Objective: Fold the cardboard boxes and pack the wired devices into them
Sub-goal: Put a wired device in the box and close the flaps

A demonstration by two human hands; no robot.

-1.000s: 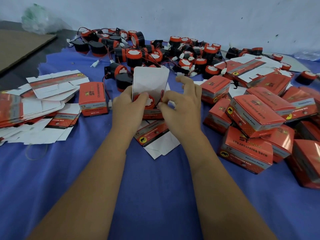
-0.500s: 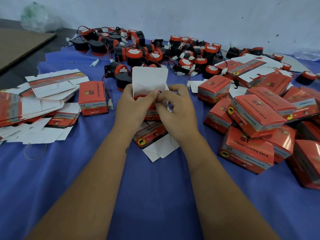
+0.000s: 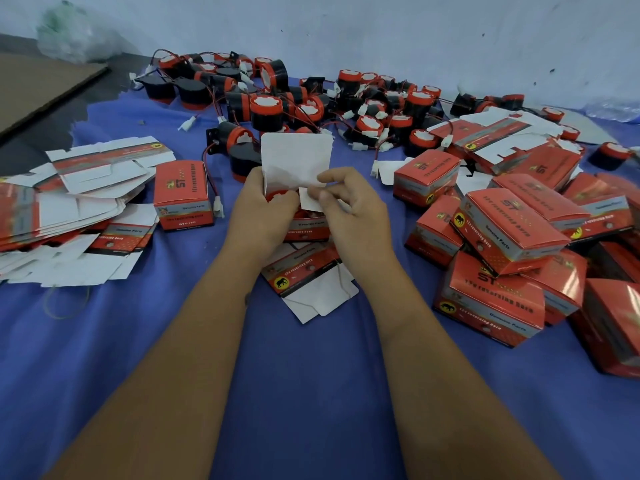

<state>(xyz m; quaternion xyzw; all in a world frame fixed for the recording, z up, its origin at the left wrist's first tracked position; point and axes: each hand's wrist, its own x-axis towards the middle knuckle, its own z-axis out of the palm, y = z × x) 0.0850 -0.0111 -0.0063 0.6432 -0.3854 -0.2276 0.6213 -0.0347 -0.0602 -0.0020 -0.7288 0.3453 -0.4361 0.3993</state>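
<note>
Bare blue tabletop (image 3: 311,393) lies open in the foreground between and beside the forearms; the crowding is farther back. At centre both hands work one open box (image 3: 306,226) standing on the cloth, its white lid flap (image 3: 294,161) upright. The left hand (image 3: 263,213) has its grip clamped on the box's left side; the right hand (image 3: 349,209) pinches a small white side flap (image 3: 308,200) together between thumb and fingertips. Only a red sliver of the wired device (image 3: 277,195) shows inside, its wires hidden. Flat box blanks (image 3: 79,199) fan off the left edge, uncountable. One closed box (image 3: 181,194) stands alone; roughly ten closed boxes (image 3: 509,230) pile at right, cut off. Loose devices (image 3: 311,102) tangle along the wall, too many to count.
</note>
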